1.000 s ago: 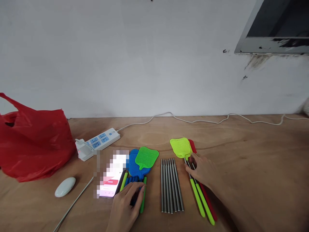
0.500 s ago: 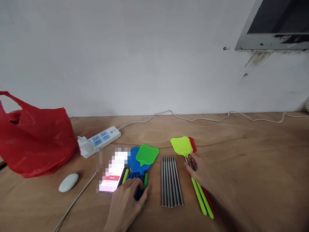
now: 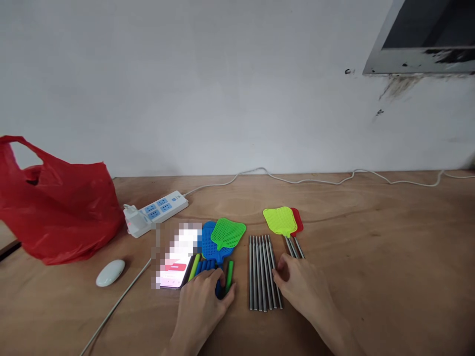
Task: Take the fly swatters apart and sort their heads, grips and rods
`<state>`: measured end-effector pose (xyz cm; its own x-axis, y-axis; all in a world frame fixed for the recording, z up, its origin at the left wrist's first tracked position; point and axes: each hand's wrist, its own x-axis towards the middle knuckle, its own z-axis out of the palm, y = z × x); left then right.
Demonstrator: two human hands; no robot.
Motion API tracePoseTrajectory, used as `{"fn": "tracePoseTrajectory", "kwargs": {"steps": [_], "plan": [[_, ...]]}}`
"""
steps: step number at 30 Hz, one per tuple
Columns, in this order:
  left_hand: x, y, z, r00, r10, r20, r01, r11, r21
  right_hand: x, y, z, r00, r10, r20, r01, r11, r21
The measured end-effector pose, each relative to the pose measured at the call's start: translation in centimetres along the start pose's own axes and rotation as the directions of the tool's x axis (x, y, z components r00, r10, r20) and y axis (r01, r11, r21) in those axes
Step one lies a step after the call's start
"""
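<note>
Left hand lies palm down on the bundle of loose handles at the near edge of the tabletop. My fingers are together over the blue ones, and I cannot tell whether they curl round them. A green handle sticks out just right of my fingertips. The blue swatter head and the green swatter head lie overlapped just beyond.

Right hand is flat and loose, thumb spread from the fingers and touching the right edge of the row of metal rods, clamped on nothing. The rods lie side by side between my two hands. My right palm covers the shafts of the yellow swatter and the red swatter stacked under it.

The phone touches the handle bundle on the left; its screen is blurred and unreadable. Further left are a white mouse, a grey cable, a power strip with blue sockets and a red plastic bag. A white cord runs along the wall. The markings on the strip are too small to read.
</note>
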<state>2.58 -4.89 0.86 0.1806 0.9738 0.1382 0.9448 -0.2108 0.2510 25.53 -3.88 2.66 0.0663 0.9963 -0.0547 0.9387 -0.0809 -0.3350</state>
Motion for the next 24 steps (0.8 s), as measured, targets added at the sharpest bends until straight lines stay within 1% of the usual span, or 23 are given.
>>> {"fn": "tracePoseTrajectory", "kwargs": {"steps": [3,6,9,13,17,19,21,22,24], "plan": [[0.0,0.1,0.3,1.000,0.008,-0.030,-0.009,1.000,-0.009,-0.1,0.0,0.2,1.000,0.016,0.014,-0.015,0.999,-0.028],[0.2,0.0,0.4,0.996,0.053,-0.068,-0.055,0.998,-0.025,0.0,-0.1,0.3,0.999,0.051,0.017,-0.050,0.997,-0.059],[0.5,0.0,0.2,0.987,0.118,-0.112,-0.125,0.990,-0.059,0.1,-0.2,0.5,0.996,0.086,0.001,-0.085,0.994,-0.072],[0.8,0.1,-0.4,0.966,0.222,-0.129,-0.241,0.957,-0.159,0.3,-0.2,0.6,0.993,0.116,-0.023,-0.117,0.991,-0.059],[1.0,0.1,-0.6,0.944,0.287,-0.161,-0.319,0.918,-0.237,0.6,0.3,0.8,0.993,0.111,-0.045,-0.112,0.994,-0.015],[1.0,0.1,-0.7,0.935,0.303,-0.185,-0.344,0.901,-0.265,0.7,0.6,0.9,0.993,0.102,-0.054,-0.098,0.993,0.070],[1.0,0.1,-0.7,0.928,0.312,-0.206,-0.361,0.888,-0.284,0.7,0.9,0.9,0.994,0.080,-0.075,-0.060,0.971,0.231],[1.0,0.1,-0.7,0.925,0.316,-0.213,-0.368,0.884,-0.289,0.7,1.1,0.9,0.994,0.064,-0.094,-0.029,0.941,0.338],[0.9,0.0,-0.6,0.921,0.323,-0.219,-0.377,0.880,-0.290,0.6,1.3,0.5,0.989,0.041,-0.140,0.046,0.823,0.566]]}}
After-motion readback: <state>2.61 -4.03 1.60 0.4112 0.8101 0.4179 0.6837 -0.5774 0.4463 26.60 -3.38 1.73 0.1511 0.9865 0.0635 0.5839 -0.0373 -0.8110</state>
